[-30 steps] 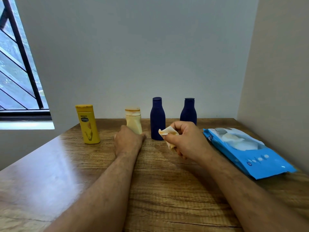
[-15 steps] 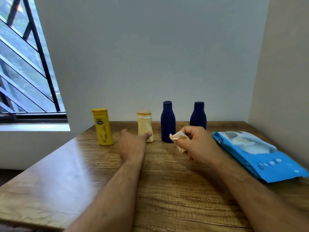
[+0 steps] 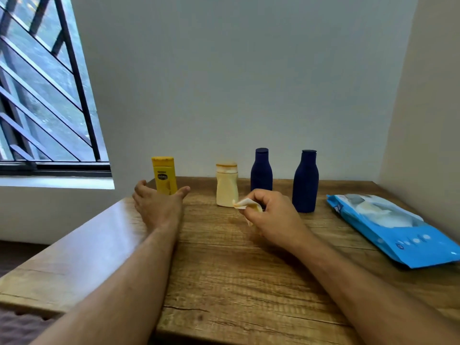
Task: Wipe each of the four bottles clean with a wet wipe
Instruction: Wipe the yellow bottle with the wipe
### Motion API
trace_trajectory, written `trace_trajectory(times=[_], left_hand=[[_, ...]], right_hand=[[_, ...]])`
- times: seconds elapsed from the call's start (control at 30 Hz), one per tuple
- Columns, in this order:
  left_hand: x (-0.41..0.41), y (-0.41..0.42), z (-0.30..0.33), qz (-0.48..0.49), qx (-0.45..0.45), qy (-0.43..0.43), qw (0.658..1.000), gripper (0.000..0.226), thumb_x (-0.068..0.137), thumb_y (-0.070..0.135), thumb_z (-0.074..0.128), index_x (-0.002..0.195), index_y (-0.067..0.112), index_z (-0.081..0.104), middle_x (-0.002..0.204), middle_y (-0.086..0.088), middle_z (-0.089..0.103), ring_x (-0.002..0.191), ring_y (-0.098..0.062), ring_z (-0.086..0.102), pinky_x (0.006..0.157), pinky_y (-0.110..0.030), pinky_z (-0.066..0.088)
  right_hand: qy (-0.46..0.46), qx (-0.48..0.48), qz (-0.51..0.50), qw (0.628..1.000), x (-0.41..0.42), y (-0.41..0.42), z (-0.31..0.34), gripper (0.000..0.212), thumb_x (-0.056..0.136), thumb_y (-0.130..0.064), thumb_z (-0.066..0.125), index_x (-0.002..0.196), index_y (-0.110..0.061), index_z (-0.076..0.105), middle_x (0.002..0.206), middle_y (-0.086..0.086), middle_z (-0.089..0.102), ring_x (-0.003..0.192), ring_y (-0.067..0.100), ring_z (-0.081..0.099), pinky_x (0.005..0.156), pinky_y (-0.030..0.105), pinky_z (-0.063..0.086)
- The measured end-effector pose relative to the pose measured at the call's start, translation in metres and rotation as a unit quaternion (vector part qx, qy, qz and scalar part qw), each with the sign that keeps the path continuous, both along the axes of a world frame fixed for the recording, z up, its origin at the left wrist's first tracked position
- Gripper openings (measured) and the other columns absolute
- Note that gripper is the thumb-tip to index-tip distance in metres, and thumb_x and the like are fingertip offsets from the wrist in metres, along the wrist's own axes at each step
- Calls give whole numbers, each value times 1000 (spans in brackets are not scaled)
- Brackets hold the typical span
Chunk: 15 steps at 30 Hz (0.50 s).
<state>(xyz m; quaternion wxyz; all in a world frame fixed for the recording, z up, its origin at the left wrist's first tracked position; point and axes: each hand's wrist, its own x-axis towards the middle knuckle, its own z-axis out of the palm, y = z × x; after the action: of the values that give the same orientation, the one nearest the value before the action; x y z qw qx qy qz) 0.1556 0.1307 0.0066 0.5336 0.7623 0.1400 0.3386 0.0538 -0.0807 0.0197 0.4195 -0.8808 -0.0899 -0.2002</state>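
Observation:
Four bottles stand in a row near the wall: a yellow bottle (image 3: 163,175), a cream bottle (image 3: 226,186), and two dark blue bottles (image 3: 261,170) (image 3: 305,181). My left hand (image 3: 159,204) is spread open just in front of the yellow bottle, thumb and fingers either side of its base, hiding the bottom part. Whether it touches the bottle I cannot tell. My right hand (image 3: 270,216) pinches a folded wet wipe (image 3: 245,204) just right of the cream bottle's base, in front of the left blue bottle.
A blue pack of wet wipes (image 3: 395,232) lies at the right of the wooden table (image 3: 224,270), close to the side wall. A barred window (image 3: 44,95) is at the left. The table's left edge runs near my left forearm.
My left hand has moved left from the cream bottle to the yellow bottle and spread open around it. My right hand with the wipe stayed roughly in place. The view shifted left.

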Motion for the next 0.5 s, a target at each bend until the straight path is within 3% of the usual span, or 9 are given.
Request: trace_trajectory(times=[0.23,0.4,0.5], left_hand=[[21,-5,-4,-22,-9,10,1000,117,67,48,90,154,6,23,152,-16,41,140,-37,42,114,-46,36],[29,-4,-3,-26,-27,16,999,107,69,51,88,151,10,32,144,-15,52,131,-38,50,109,-45,41],[28,-6,-2,-16,-18,24,999,85,77,45,85,141,9,42,136,-15,57,126,-37,53,104,-44,42]], right_hand=[[-10,20,-6,1000,5,-11,-4,8,91,-31,68,99,-31,71,92,-15,69,86,2,64,74,21,53],[-14,33,-3,999,5,-14,-4,10,91,-31,69,100,-30,72,94,-15,70,88,1,64,73,18,51],[-15,35,-6,999,3,-15,-2,12,91,-31,68,102,-28,71,95,-14,69,89,2,64,73,18,51]])
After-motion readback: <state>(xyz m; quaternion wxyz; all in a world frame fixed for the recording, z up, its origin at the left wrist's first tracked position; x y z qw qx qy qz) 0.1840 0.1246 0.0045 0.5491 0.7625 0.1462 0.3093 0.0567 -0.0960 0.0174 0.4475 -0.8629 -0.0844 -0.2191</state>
